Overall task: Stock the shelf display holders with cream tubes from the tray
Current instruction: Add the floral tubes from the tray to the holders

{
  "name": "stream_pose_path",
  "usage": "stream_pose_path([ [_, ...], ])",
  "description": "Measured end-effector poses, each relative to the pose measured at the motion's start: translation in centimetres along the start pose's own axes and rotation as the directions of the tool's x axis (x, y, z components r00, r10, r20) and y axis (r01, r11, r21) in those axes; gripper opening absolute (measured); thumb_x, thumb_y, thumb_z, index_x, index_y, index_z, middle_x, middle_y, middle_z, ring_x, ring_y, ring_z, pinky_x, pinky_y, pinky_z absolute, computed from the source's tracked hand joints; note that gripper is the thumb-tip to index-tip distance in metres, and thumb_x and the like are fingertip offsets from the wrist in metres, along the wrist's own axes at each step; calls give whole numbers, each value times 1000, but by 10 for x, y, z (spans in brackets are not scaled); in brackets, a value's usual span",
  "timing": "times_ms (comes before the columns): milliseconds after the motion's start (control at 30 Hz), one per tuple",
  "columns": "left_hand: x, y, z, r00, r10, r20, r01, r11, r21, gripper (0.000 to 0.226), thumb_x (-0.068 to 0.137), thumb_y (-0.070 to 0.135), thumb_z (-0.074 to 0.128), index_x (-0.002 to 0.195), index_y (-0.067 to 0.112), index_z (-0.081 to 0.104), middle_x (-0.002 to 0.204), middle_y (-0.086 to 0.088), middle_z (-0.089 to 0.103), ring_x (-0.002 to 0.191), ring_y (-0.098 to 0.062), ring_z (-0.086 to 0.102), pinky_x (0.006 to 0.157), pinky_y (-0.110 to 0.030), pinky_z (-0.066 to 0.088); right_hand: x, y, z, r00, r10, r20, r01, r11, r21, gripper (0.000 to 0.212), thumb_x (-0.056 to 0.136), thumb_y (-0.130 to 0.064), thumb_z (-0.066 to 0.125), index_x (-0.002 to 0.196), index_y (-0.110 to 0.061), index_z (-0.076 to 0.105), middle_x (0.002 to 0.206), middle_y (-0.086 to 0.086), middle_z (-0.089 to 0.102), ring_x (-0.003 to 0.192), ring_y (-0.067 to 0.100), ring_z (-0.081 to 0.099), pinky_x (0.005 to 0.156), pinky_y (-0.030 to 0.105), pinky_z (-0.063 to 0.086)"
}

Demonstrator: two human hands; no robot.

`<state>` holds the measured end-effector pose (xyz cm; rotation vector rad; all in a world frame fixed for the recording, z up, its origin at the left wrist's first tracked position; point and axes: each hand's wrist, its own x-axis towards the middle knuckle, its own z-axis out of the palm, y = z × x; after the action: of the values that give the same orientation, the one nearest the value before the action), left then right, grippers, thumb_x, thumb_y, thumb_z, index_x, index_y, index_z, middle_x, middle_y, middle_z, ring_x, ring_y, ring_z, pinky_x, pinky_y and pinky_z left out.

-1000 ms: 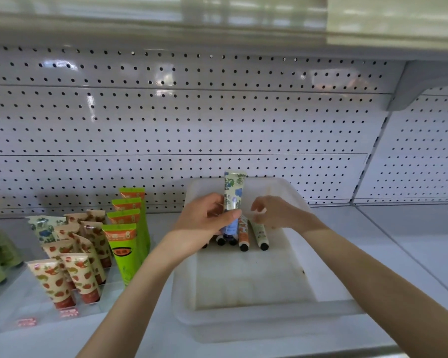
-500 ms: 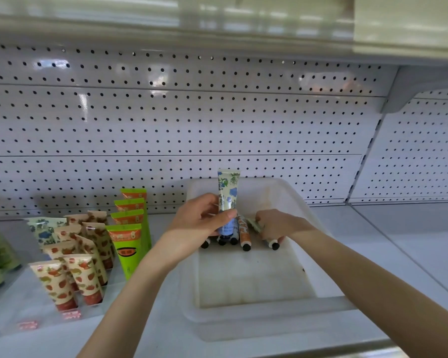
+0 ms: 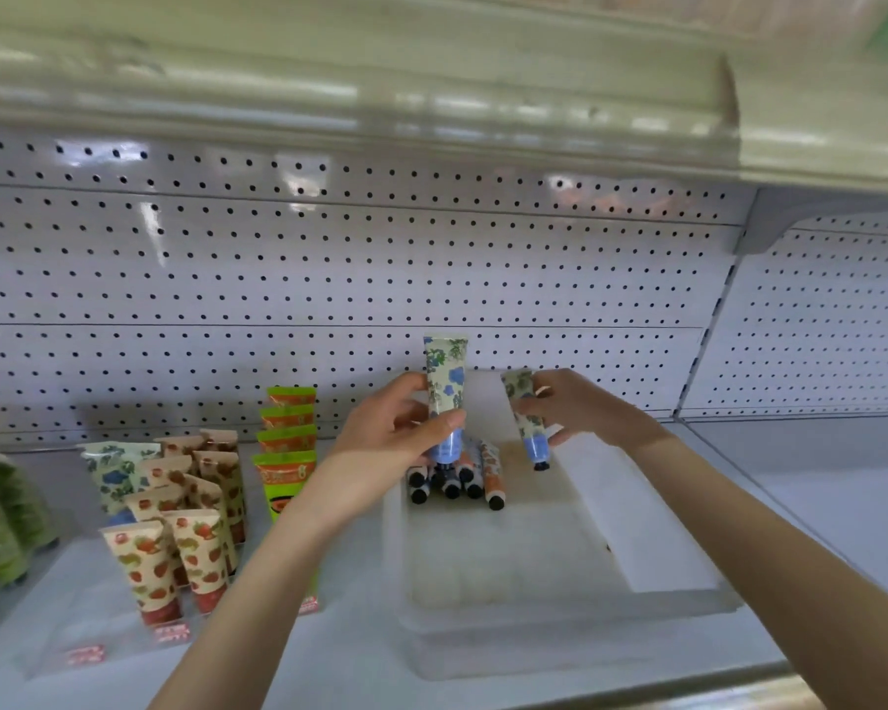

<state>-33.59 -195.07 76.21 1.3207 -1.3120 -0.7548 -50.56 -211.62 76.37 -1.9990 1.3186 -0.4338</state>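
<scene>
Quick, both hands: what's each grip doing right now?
Left hand: grip closed round an upright blue-flowered tube.
Right hand: grip closed round a tilted blue-flowered tube, cap down, above the tray.

Bright overhead light, motion blur, warped edges

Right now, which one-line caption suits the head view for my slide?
Left hand holds one blue-flowered tube, right hand a second tube, above the white tray beside display holders.
</scene>
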Motion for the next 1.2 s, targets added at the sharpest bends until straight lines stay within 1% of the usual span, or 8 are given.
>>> stream_pose_path([
  [100, -4, 6, -8, 1000, 19, 0, -18, 999, -31, 29, 85, 22, 64, 113, 16, 57, 98, -5, 71, 87, -15, 69, 73, -25, 57, -28, -19, -11, 995, -100, -14, 101, 978, 184, 26, 93, -19, 56, 115, -5, 57, 110, 14, 62, 97, 25, 61, 67, 29, 58],
  [233, -13, 14, -16, 998, 60, -13, -60, 995, -79, 22, 85, 17, 65, 106, 19, 59, 98, -1, 69, 84, -8, 68, 67, -19, 56, -65, -38, -14, 973, -197, -118, 226, 908, 352, 19, 91, -16, 59, 108, -8, 61, 103, 6, 63, 95, 18, 62, 77, 34, 58],
  [467, -36, 21, -24, 989, 145, -30, -148, 981, -125, 21, 84, 14, 65, 104, 18, 62, 99, -3, 68, 84, -8, 67, 72, -29, 58, -118, -51, 2, 931, -254, -263, 351, 825, 443, 21, 89, -14, 61, 108, -5, 63, 111, 13, 63, 97, 16, 66, 75, 27, 58],
  [633, -59, 28, -31, 985, 167, -36, -170, 980, -105, 25, 80, 16, 66, 105, 16, 63, 100, 0, 69, 86, -10, 67, 73, -30, 58, -134, -63, 12, 910, -305, -281, 411, 748, 521, 7, 87, -9, 63, 94, -11, 62, 98, 6, 64, 82, 10, 67, 70, 23, 56],
  [767, -78, 33, -38, 979, 171, -115, -182, 979, -91, 19, 82, 11, 65, 99, 18, 63, 95, 6, 70, 78, -3, 67, 63, -18, 55, -139, -70, 21, 903, -351, -247, 429, 729, 534, 10, 85, -8, 65, 93, -13, 62, 96, 3, 65, 83, 10, 68, 71, 25, 56],
  [900, -105, 34, -43, 970, 125, -209, -141, 988, -68, 18, 80, 13, 66, 96, 20, 64, 90, 15, 70, 78, -1, 67, 64, -20, 56, -141, -73, 29, 905, -398, -149, 416, 757, 505, 14, 85, -20, 66, 99, -17, 62, 101, 0, 68, 88, 16, 69, 77, 33, 56],
  [1067, -140, 25, -59, 953, 69, -296, -94, 993, -71, 22, 79, 12, 65, 101, 12, 65, 95, 1, 70, 78, -4, 67, 59, -15, 51, -147, -85, 50, 881, -463, -95, 438, 723, 534, 20, 89, -11, 58, 109, -5, 57, 104, 10, 64, 82, 9, 68, 68, 21, 56],
  [1200, -156, 19, -80, 936, 44, -350, -81, 992, -92, 18, 79, 9, 64, 97, 13, 65, 86, 6, 69, 72, -4, 66, 59, -16, 53, -153, -95, 68, 873, -483, -74, 447, 727, 521, 5, 89, -10, 60, 94, -10, 58, 102, 13, 61, 78, 10, 69, 66, 21, 56],
])
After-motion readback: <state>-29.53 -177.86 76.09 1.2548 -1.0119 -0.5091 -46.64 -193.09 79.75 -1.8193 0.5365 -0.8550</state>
